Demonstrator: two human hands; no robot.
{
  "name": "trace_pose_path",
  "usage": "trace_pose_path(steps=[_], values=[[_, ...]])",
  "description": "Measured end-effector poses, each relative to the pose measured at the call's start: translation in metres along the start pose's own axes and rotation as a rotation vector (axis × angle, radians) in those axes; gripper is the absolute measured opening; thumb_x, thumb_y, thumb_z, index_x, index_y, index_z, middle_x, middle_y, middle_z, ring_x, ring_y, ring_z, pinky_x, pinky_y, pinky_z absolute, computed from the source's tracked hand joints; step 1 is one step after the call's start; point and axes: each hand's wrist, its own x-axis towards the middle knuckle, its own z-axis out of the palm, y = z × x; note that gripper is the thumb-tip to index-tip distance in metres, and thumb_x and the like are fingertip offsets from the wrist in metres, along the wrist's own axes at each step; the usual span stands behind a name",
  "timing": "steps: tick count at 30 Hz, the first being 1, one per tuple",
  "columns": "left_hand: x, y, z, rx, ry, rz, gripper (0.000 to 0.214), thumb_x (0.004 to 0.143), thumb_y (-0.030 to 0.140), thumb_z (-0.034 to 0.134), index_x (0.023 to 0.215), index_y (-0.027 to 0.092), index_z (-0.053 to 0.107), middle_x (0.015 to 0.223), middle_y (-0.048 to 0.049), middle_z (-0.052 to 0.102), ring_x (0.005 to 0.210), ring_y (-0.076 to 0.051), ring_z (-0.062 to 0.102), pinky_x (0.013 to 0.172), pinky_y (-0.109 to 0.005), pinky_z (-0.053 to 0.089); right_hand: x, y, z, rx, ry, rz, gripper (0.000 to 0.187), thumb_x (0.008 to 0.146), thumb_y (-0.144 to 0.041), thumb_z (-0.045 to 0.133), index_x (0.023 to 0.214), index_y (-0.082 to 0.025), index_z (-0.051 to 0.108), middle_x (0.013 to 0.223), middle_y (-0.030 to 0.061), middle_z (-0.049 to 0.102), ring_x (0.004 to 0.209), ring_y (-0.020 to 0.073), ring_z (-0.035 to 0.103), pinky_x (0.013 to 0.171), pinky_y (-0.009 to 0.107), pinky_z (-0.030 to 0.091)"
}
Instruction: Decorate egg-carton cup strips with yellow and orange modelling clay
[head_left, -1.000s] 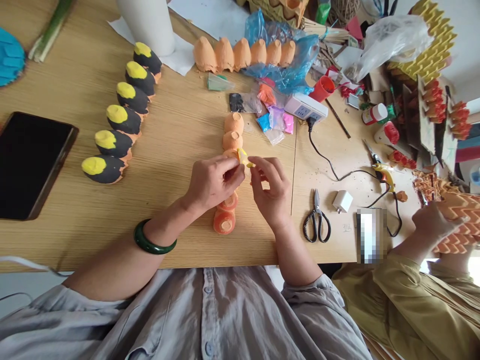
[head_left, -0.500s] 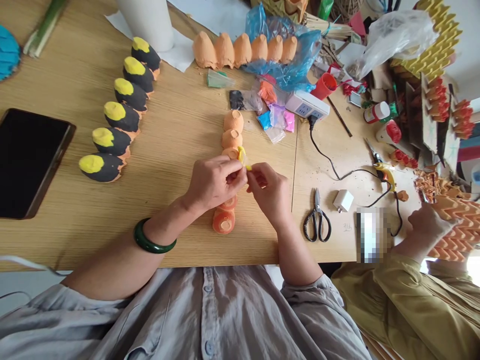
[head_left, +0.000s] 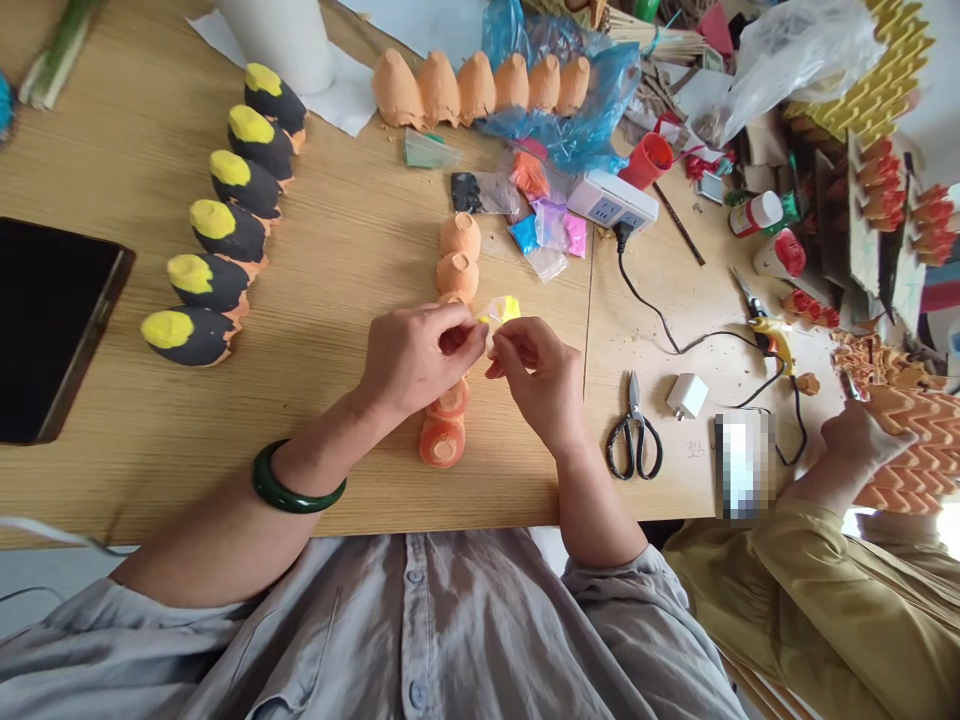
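Observation:
My left hand (head_left: 420, 358) is closed in a pinch, with a small bit of yellow clay (head_left: 484, 319) at its fingertips. Opposite it, my right hand (head_left: 538, 380) pinches at a small clear plastic bag (head_left: 508, 307) with yellow clay inside. The fingertips of both hands almost meet, and the exact grip on the bag is partly hidden. Beneath my hands stands a strip of orange egg-carton cups (head_left: 457, 272), its middle covered by my left hand. Its nearest cups (head_left: 442, 442) are a darker orange-red.
At left stand black-painted carton cups (head_left: 217, 280) with yellow tops, beside a dark tablet (head_left: 56, 330). Another orange cup strip (head_left: 476, 88), clay packets (head_left: 529, 175) and a power strip (head_left: 611, 200) lie farther back. Scissors (head_left: 634, 430) lie right; a co-worker's hand (head_left: 862, 450) holds an egg tray (head_left: 911, 450).
My hands have drawn slightly apart. The yellow bag has swung from beside my left fingers toward the right, above my right fingertips. The whole view has shifted slightly.

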Motion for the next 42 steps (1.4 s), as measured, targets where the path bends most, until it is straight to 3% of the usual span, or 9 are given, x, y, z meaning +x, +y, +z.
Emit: trace_pose_path(steps=[3,8,13,17,22,26,34,39,42], values=[[0.0,0.006,-0.003,0.043,0.05,-0.045,0.024,0.094,0.036,0.07,0.075,0.024,0.063,0.069,0.0008,0.071,0.063,-0.016,0.06,0.063,-0.032,0.04,-0.001,0.0,0.002,0.008,0.031,-0.035,0.016,0.109,-0.035,0.069,0.097,-0.026,0.063,0.082,-0.0037,0.073,0.064,0.0118,0.076,0.063,0.026,0.063],[0.0,0.011,-0.005,-0.131,-0.01,-0.133,0.014,0.087,0.033,0.077,0.087,0.025,0.065,0.073,0.0051,0.071,0.062,-0.014,0.061,0.064,-0.03,0.048,-0.004,-0.001,0.005,-0.015,-0.001,-0.094,0.016,0.112,-0.034,0.069,0.1,-0.024,0.065,0.087,-0.0031,0.073,0.068,0.0101,0.075,0.065,0.024,0.062],[-0.001,0.006,0.004,-0.249,0.106,-0.15,0.02,0.09,0.023,0.082,0.1,0.024,0.063,0.09,0.0045,0.074,0.07,-0.013,0.066,0.069,-0.03,0.052,-0.007,0.002,0.005,-0.152,-0.019,-0.258,0.016,0.118,-0.033,0.063,0.107,-0.024,0.07,0.092,0.0005,0.076,0.073,0.0118,0.073,0.067,0.026,0.06],[0.0,-0.002,0.006,-0.242,0.106,-0.171,0.025,0.097,0.027,0.088,0.102,0.023,0.064,0.09,0.0047,0.071,0.071,-0.012,0.062,0.069,-0.03,0.048,-0.007,0.007,0.007,-0.211,-0.067,-0.362,0.017,0.12,-0.032,0.058,0.112,-0.025,0.071,0.097,0.0026,0.079,0.076,0.0136,0.075,0.069,0.028,0.062],[0.003,-0.006,0.003,-0.337,0.08,-0.127,0.026,0.097,0.039,0.089,0.095,0.023,0.069,0.08,0.0041,0.066,0.065,-0.011,0.056,0.063,-0.03,0.045,-0.005,0.006,0.008,-0.037,-0.079,-0.265,0.011,0.117,-0.031,0.065,0.11,-0.024,0.07,0.095,-0.0002,0.077,0.073,0.0109,0.075,0.07,0.025,0.064],[0.004,-0.005,0.002,-0.421,0.032,-0.098,0.024,0.102,0.045,0.08,0.1,0.022,0.073,0.089,-0.0001,0.074,0.065,-0.012,0.059,0.063,-0.029,0.048,-0.002,0.002,0.005,0.101,-0.052,-0.196,0.008,0.113,-0.024,0.068,0.105,-0.023,0.068,0.085,-0.0045,0.071,0.068,0.0077,0.072,0.066,0.021,0.062],[0.003,-0.004,0.003,-0.487,0.047,-0.044,0.025,0.103,0.047,0.083,0.107,0.025,0.073,0.107,-0.0031,0.076,0.073,-0.014,0.065,0.071,-0.033,0.056,-0.003,-0.002,0.004,0.064,-0.071,-0.198,0.008,0.113,-0.025,0.068,0.105,-0.024,0.069,0.089,-0.0021,0.074,0.068,0.0094,0.072,0.065,0.023,0.064],[0.001,-0.011,0.005,-0.275,0.112,-0.079,0.025,0.102,0.044,0.088,0.104,0.026,0.07,0.109,0.0001,0.07,0.069,-0.012,0.059,0.071,-0.035,0.053,-0.004,0.004,0.003,-0.096,-0.109,-0.279,0.015,0.115,-0.025,0.064,0.105,-0.024,0.075,0.089,0.0,0.075,0.069,0.0119,0.069,0.067,0.028,0.062],[0.001,-0.01,0.003,-0.23,0.141,-0.037,0.023,0.1,0.04,0.088,0.101,0.025,0.071,0.104,0.0001,0.068,0.069,-0.012,0.057,0.07,-0.035,0.052,-0.003,0.006,0.002,-0.076,-0.11,-0.272,0.016,0.116,-0.031,0.065,0.108,-0.023,0.076,0.092,0.0008,0.078,0.072,0.0116,0.071,0.071,0.027,0.064]])
